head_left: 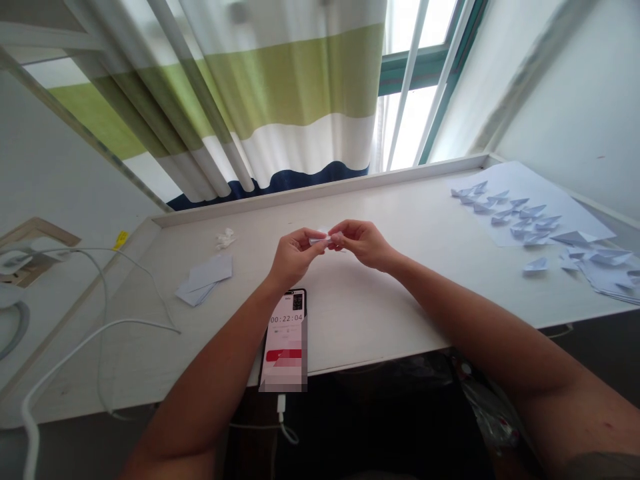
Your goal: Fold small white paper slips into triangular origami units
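Over the middle of the white desk [360,320], my left hand [294,253] and my right hand [364,244] meet fingertip to fingertip. Between them they pinch a small folded piece of white paper [320,240], mostly covered by the fingers. Its exact folded shape cannot be made out. On the right side of the desk stand several folded paper boats [530,212], some on a large white sheet [545,183]. To the left lies a small stack of paper slips [213,272], with a crumpled bit of paper [226,239] behind it.
A phone [285,333] showing a timer lies at the front edge, close to my left forearm. White cables [125,323] loop across the left side near a wall socket [30,260]. A raised rim [320,189] runs along the back, below a striped curtain [300,80].
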`<state>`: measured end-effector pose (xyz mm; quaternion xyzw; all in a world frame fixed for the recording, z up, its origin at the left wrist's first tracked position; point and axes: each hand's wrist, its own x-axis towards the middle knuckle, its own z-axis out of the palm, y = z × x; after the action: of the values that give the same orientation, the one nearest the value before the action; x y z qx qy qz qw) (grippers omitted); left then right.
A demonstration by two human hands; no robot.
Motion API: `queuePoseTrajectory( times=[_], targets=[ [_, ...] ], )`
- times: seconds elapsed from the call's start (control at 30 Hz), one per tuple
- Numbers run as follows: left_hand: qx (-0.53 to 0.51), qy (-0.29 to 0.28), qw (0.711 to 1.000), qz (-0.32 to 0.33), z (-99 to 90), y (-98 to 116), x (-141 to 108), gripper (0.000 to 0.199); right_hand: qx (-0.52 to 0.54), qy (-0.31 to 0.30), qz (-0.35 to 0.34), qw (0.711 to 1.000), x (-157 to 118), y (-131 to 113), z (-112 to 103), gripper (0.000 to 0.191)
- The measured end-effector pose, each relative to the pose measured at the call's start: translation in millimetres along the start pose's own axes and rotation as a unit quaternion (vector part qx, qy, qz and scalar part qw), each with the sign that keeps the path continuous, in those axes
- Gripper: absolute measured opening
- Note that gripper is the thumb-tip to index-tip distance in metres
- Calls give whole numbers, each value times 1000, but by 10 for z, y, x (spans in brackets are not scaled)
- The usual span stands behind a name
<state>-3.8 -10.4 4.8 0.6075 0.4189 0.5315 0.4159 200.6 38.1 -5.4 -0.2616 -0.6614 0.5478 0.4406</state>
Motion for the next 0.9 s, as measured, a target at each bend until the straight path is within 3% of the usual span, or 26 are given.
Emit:
queuePoseTrajectory(
  times=[0.23, 0.5, 0.73, 0.9],
  targets=[
    [10, 57, 998, 18, 17, -42, 28, 36, -44, 42, -36, 998, 8, 15, 2, 51],
    [-18, 58, 998, -4, 57, -4, 10, 44, -25, 64, -36, 997, 2, -28, 13, 50],
    [-9, 88, 995, -45, 50, -14, 15, 50, 28, 60, -31, 997, 16, 38, 42, 48],
    [-20, 89, 994, -59, 37, 2, 11, 52, 36, 20, 17, 999, 14, 47, 5, 50]
  ],
)
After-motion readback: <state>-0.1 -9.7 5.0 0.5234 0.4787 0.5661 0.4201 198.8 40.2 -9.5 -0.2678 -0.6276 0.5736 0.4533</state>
